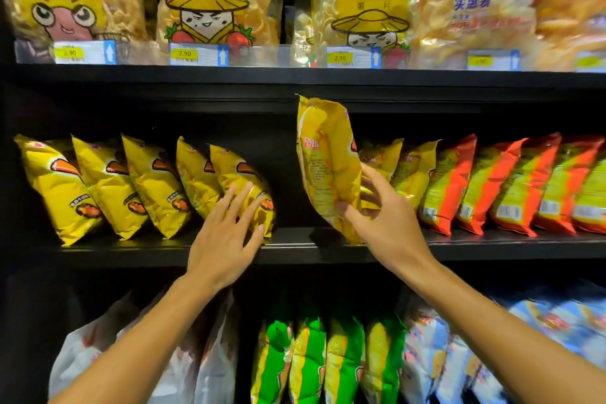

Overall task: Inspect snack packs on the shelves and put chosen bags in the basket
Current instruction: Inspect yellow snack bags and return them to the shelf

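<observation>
Right hand (380, 220) around crinkly yellow foil bag (328, 167), left hand (226, 233) flat on another

On the middle shelf (295, 244), 5 bags (147, 187) stand left of the held bag (324, 170).

black shelving unit (295, 75) | three tiers | dark back panel | price tags (196, 54) on upper edge
</observation>
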### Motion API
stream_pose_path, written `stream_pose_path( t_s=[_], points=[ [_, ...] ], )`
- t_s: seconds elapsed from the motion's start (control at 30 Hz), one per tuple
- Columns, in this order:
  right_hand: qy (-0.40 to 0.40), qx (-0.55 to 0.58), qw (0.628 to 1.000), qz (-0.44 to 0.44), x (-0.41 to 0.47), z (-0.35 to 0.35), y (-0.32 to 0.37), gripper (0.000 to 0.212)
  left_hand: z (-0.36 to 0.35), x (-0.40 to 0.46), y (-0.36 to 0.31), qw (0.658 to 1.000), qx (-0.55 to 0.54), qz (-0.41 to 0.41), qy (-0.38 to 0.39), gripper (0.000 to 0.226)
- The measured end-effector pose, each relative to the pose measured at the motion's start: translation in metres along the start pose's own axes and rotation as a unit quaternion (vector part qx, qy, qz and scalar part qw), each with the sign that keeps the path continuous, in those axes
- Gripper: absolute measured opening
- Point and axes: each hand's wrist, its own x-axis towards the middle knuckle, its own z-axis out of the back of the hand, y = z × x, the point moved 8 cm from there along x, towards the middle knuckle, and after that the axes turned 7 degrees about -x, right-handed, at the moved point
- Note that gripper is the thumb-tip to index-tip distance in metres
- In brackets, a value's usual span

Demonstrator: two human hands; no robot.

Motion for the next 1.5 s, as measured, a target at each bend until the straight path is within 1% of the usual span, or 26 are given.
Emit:
stream_pose_path(
  t_s=[0.03,0.1,0.17,0.27,0.33,0.4,0.47,0.5,0.57,0.6,0.67,0.73,0.77,0.8,0.83,0.9,1.0,1.07,1.1,1.2,1.27,1.3,1.4,1.47,1.5],
  points=[
    [-0.009,0.012,1.000,0.003,-0.009,0.017,0.005,0.063,0.007,0.000,-0.007,0.999,-0.036,-0.005,-0.010,0.065],
    [-0.026,0.029,0.999,0.007,-0.029,0.047,0.012,0.065,0.029,-0.007,-0.032,0.986,-0.154,-0.011,-0.057,0.061],
    [-0.045,0.051,0.998,0.002,-0.055,0.067,0.013,0.068,0.054,-0.026,-0.074,0.954,-0.284,-0.024,-0.094,0.057],
    [-0.058,0.080,0.995,-0.009,-0.101,0.072,0.006,0.071,0.070,-0.069,-0.138,0.889,-0.451,-0.006,-0.073,0.060],
    [-0.058,0.083,0.995,-0.004,-0.132,0.062,-0.002,0.070,0.062,-0.097,-0.168,0.853,-0.519,0.013,-0.047,0.066],
    [-0.059,0.064,0.996,-0.008,-0.160,0.050,-0.011,0.074,0.044,-0.120,-0.187,0.826,-0.561,0.039,-0.027,0.072],
    [-0.052,0.051,0.997,-0.020,-0.187,0.038,-0.020,0.073,0.024,-0.143,-0.198,0.795,-0.601,0.084,-0.003,0.081],
    [-0.044,0.045,0.998,-0.025,-0.200,0.032,-0.023,0.071,0.014,-0.156,-0.201,0.784,-0.610,0.111,0.009,0.086],
    [-0.027,0.030,0.999,-0.025,-0.225,0.021,-0.027,0.071,0.000,-0.178,-0.202,0.780,-0.604,0.162,0.020,0.094],
    [-0.012,0.023,0.999,-0.025,-0.238,0.014,-0.029,0.071,-0.004,-0.187,-0.202,0.774,-0.606,0.183,0.019,0.095],
    [0.025,0.010,0.999,-0.027,-0.263,-0.001,-0.030,0.074,-0.015,-0.205,-0.197,0.755,-0.614,0.230,0.018,0.086],
    [0.060,-0.006,0.998,-0.007,-0.287,-0.015,-0.028,0.073,-0.025,-0.225,-0.188,0.722,-0.616,0.315,-0.001,0.075],
    [0.078,-0.009,0.997,0.005,-0.299,-0.022,-0.027,0.073,-0.030,-0.237,-0.179,0.705,-0.610,0.362,-0.019,0.077],
    [0.098,-0.005,0.995,0.010,-0.308,-0.028,-0.026,0.072,-0.034,-0.249,-0.169,0.695,-0.597,0.398,-0.041,0.081],
    [0.118,0.008,0.993,0.007,-0.316,-0.033,-0.027,0.071,-0.035,-0.259,-0.161,0.692,-0.584,0.421,-0.061,0.084],
    [0.130,0.040,0.991,-0.015,-0.321,-0.036,-0.031,0.065,-0.039,-0.275,-0.150,0.693,-0.565,0.444,-0.062,0.087],
    [0.075,0.111,0.986,-0.094,-0.305,-0.029,-0.046,0.058,-0.042,-0.289,-0.146,0.709,-0.551,0.439,-0.016,0.056],
    [0.073,0.203,0.962,-0.166,-0.289,-0.036,-0.055,0.064,-0.044,-0.298,-0.145,0.721,-0.553,0.417,0.019,0.053],
    [0.083,0.242,0.946,-0.201,-0.283,-0.043,-0.059,0.068,-0.043,-0.303,-0.144,0.724,-0.555,0.408,0.036,0.057],
    [0.139,0.318,0.892,-0.291,-0.280,-0.069,-0.063,0.075,-0.040,-0.319,-0.137,0.731,-0.548,0.402,0.068,0.083],
    [0.171,0.355,0.862,-0.319,-0.285,-0.081,-0.059,0.062,-0.040,-0.327,-0.134,0.738,-0.539,0.396,0.093,0.087],
    [0.173,0.362,0.857,-0.323,-0.288,-0.084,-0.057,0.053,-0.040,-0.330,-0.133,0.737,-0.538,0.396,0.106,0.087],
    [0.127,0.346,0.869,-0.330,-0.295,-0.079,-0.059,0.028,-0.042,-0.338,-0.134,0.717,-0.554,0.394,0.154,0.089],
    [0.098,0.342,0.871,-0.338,-0.300,-0.075,-0.063,0.023,-0.040,-0.332,-0.135,0.712,-0.572,0.373,0.166,0.105],
    [0.087,0.339,0.871,-0.343,-0.301,-0.072,-0.065,0.023,-0.037,-0.326,-0.133,0.708,-0.584,0.365,0.155,0.114]
  ],
)
